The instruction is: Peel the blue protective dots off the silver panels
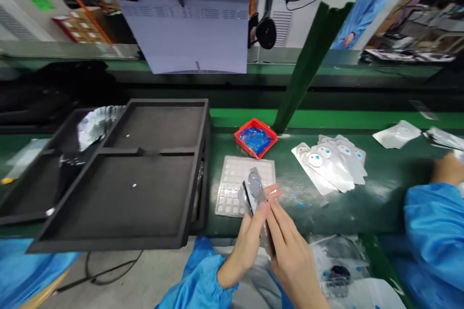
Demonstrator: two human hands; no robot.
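Thin packets (255, 188) stand tilted, pressed between both hands (292, 244).

we are holding thin packets (254, 186) between our left hand (243, 246) and our right hand (292, 251), near a clear molded tray (230, 176). beyond it, a red bin (245, 147) is holding blue pieces (254, 140). silvery pouches (335, 169) are lying overlapped on our right, and black trays (155, 207) are standing on our left.

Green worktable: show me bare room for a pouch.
Bare: the green worktable between the fanned silver pouches and the co-worker's blue sleeve; also the black tray's front compartment, bar a white speck. Crowded: around the red tray, clear blister tray, left hand and right hand.
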